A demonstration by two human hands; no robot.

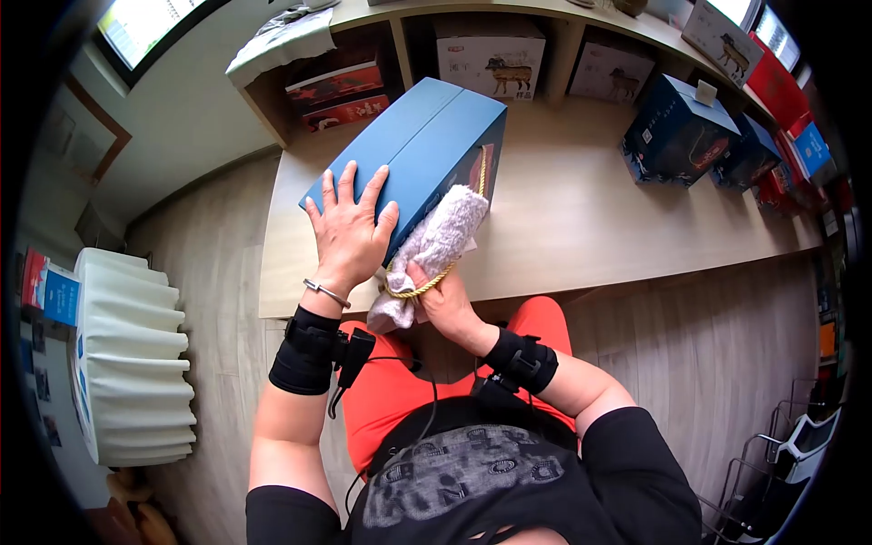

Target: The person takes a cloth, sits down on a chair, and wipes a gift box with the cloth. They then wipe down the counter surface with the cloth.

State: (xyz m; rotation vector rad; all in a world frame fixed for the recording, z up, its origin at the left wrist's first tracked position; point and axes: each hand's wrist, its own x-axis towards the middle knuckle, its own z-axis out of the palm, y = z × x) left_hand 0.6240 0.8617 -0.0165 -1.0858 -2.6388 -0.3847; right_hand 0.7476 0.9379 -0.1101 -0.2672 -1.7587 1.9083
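A large blue gift box (427, 127) sits on the wooden counter in front of me. My left hand (350, 227) lies on its top with the fingers spread. At the box's near side, my right hand (445, 300) is closed on a fluffy pale cloth (445, 227). The cloth rests against the box's side, and its lower end hangs by the counter edge. A yellow rope handle (425, 289) loops from the box across the cloth and near my right fingers. Part of those fingers is hidden behind the cloth.
The wooden counter (563, 209) carries dark blue boxes (677, 132) on the right. Along the back, shelf compartments hold a white box with an animal picture (490, 59) and red boxes (341, 91). A round table with a white cloth (136, 363) stands left; a wire rack (758, 472) is at lower right.
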